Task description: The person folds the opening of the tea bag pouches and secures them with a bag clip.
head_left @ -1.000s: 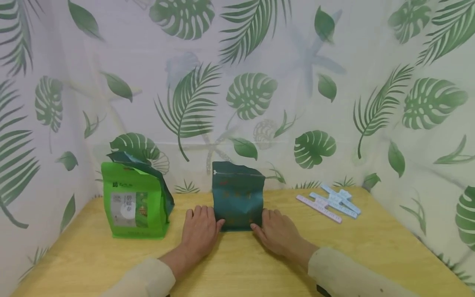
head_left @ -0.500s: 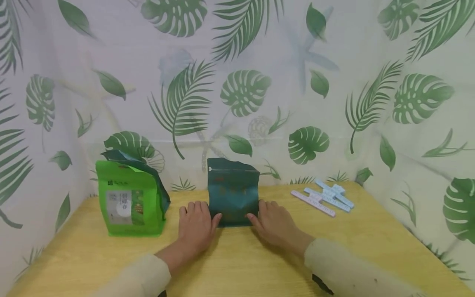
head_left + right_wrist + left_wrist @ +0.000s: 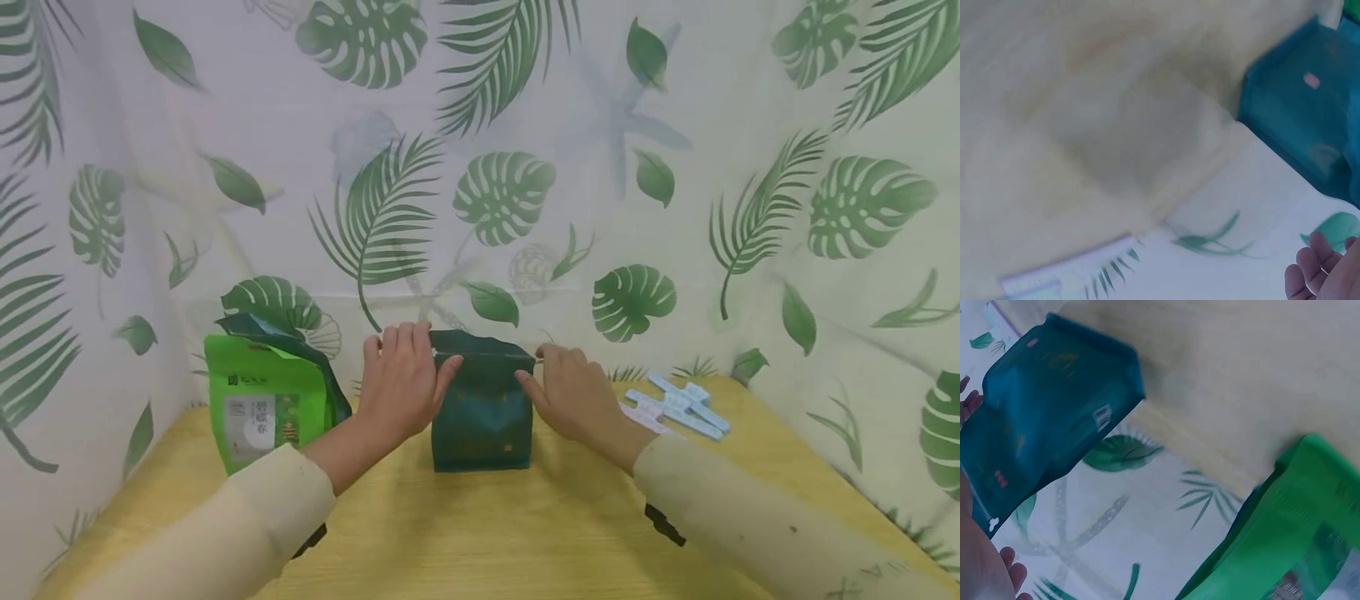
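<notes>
A dark teal tea pouch [image 3: 483,417] stands upright on the table in the head view, its top edge bent back. My left hand [image 3: 397,379] is at its upper left corner, thumb over the front, fingers pointing up beside the edge. On the other side my right hand [image 3: 573,387] is at the upper right corner, thumb close to the front face. The left wrist view shows the pouch [image 3: 1054,406] with left fingertips [image 3: 1015,572] apart from its corner. Loosely bent right fingers [image 3: 1310,269] appear beside the pouch [image 3: 1300,106] in the right wrist view.
A bright green tea pouch [image 3: 262,417] stands at the left, partly behind the left forearm, with another dark pouch [image 3: 337,392] behind it. Several pale blue and pink sealing clips [image 3: 682,404] lie at the right back. A leaf-print cloth [image 3: 480,108] hangs behind the wooden table [image 3: 465,533].
Both hands have risen from the lower sides of the teal pouch to its upper corners. The pouch stays in place; its lower front now shows. The head view has shifted slightly.
</notes>
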Motion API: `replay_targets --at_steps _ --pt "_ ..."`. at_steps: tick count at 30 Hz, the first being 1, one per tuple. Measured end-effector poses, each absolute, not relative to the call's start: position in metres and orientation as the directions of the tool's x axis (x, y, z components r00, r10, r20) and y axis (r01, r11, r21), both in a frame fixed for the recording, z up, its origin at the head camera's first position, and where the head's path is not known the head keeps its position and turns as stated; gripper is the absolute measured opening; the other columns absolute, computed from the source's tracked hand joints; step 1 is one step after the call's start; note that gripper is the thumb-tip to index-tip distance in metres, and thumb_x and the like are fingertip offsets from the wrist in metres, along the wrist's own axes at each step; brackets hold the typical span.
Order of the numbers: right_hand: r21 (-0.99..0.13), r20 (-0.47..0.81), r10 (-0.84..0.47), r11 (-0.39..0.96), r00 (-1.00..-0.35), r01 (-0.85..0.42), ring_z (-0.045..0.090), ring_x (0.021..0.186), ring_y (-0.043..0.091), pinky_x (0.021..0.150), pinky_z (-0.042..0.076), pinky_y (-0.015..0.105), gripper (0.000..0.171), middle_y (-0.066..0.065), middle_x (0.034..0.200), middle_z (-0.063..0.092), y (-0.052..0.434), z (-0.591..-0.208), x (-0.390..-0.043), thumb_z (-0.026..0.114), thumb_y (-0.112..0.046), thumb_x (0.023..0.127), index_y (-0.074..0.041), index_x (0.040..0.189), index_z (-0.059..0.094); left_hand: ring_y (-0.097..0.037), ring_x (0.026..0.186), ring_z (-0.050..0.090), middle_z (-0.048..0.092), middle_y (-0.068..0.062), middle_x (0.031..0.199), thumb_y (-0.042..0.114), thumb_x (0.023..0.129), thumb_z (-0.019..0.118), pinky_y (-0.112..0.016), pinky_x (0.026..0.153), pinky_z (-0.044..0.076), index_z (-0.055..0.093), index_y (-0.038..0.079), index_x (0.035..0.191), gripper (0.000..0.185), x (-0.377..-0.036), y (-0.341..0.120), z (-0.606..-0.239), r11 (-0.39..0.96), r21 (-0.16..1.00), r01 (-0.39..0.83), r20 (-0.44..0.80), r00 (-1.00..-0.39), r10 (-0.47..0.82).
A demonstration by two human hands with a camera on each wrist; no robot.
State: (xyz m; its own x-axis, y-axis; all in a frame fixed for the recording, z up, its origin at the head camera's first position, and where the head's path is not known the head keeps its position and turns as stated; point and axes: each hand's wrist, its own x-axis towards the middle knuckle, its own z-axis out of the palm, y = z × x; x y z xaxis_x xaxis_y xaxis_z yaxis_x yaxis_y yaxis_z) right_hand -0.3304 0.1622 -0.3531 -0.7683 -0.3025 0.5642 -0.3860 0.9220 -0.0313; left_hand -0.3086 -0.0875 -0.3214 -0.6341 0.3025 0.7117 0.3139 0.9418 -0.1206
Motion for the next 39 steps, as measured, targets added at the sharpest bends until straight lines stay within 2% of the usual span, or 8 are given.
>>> replay_targets --at_steps 3,7,13,19,25,28,35,39 --pt "0.014 0.57 -0.34 0.914 -0.748 -0.405 0.061 0.084 0.034 0.067 0.05 0.048 0.052 0.017 0.094 0.065 0.164 -0.341 -0.333 0.046 -0.049 0.103 0.0 0.118 0.058 -0.034 0.091 0.052 0.058 -0.016 0.102 0.051 0.104 0.043 -0.05 0.083 0.038 0.053 -0.001 0.124 0.057 -0.313 -0.083 -0.307 0.934 -0.123 0.335 0.709 -0.629 0.319" --pt "0.078 0.587 -0.414 0.884 -0.696 -0.461 0.06 0.08 0.032 0.062 0.05 0.045 0.049 0.014 0.09 0.065 0.165 -0.329 -0.336 0.048 -0.048 0.102 -0.002 0.111 0.061 -0.034 0.094 0.051 0.059 -0.015 0.104 0.052 0.104 0.041 -0.049 0.083 0.037 0.057 0.003 0.112 0.052 -0.319 -0.077 -0.292 0.93 -0.139 0.341 0.68 -0.65 0.34" --pt "0.243 0.608 -0.554 0.812 -0.569 -0.531 0.056 0.072 0.027 0.059 0.047 0.041 0.036 0.007 0.081 0.059 0.163 -0.316 -0.339 0.059 -0.041 0.099 -0.006 0.093 0.062 -0.033 0.099 0.051 0.057 -0.011 0.1 0.057 0.106 0.027 -0.05 0.087 0.038 0.059 0.01 0.096 0.057 -0.326 -0.063 -0.272 0.93 -0.127 0.344 0.524 -0.773 0.358" --pt "0.307 0.598 -0.603 0.781 -0.527 -0.544 0.053 0.065 0.026 0.055 0.044 0.04 0.03 0.005 0.071 0.053 0.157 -0.313 -0.337 0.058 -0.029 0.101 -0.007 0.081 0.057 -0.03 0.094 0.056 0.058 -0.005 0.088 0.059 0.105 0.019 -0.05 0.088 0.038 0.058 0.017 0.082 0.062 -0.33 -0.053 -0.265 0.942 -0.07 0.327 0.394 -0.859 0.327" --pt "0.304 0.596 -0.591 0.793 -0.544 -0.528 0.051 0.063 0.025 0.054 0.04 0.038 0.03 0.004 0.067 0.05 0.151 -0.316 -0.336 0.06 -0.023 0.1 -0.008 0.075 0.053 -0.026 0.086 0.055 0.058 -0.003 0.083 0.058 0.106 0.021 -0.048 0.084 0.04 0.059 0.018 0.082 0.06 -0.33 -0.054 -0.268 0.941 -0.052 0.333 0.353 -0.876 0.33" --pt "0.278 0.599 -0.584 0.793 -0.547 -0.543 0.054 0.065 0.026 0.055 0.043 0.039 0.03 0.005 0.068 0.052 0.152 -0.318 -0.336 0.057 -0.024 0.101 -0.008 0.075 0.054 -0.027 0.087 0.056 0.059 -0.004 0.085 0.058 0.106 0.021 -0.048 0.084 0.039 0.059 0.017 0.084 0.06 -0.331 -0.053 -0.271 0.939 -0.035 0.343 0.336 -0.881 0.334" --pt "-0.04 0.583 -0.436 0.828 -0.686 -0.56 0.058 0.075 0.028 0.069 0.048 0.043 0.041 0.002 0.067 0.053 0.158 -0.309 -0.34 0.039 -0.031 0.107 -0.013 0.074 0.054 -0.031 0.104 0.057 0.064 -0.008 0.11 0.057 0.106 0.02 -0.051 0.093 0.04 0.066 0.015 0.109 0.062 -0.329 -0.055 -0.269 0.94 -0.026 0.341 0.307 -0.892 0.332" --pt "-0.074 0.552 -0.422 0.835 -0.72 -0.546 0.06 0.08 0.03 0.073 0.049 0.045 0.038 0.003 0.07 0.054 0.159 -0.305 -0.341 0.038 -0.031 0.108 -0.012 0.08 0.056 -0.031 0.105 0.056 0.063 -0.009 0.11 0.055 0.107 0.024 -0.051 0.093 0.04 0.066 0.014 0.109 0.059 -0.328 -0.055 -0.269 0.936 -0.03 0.352 0.311 -0.886 0.343"
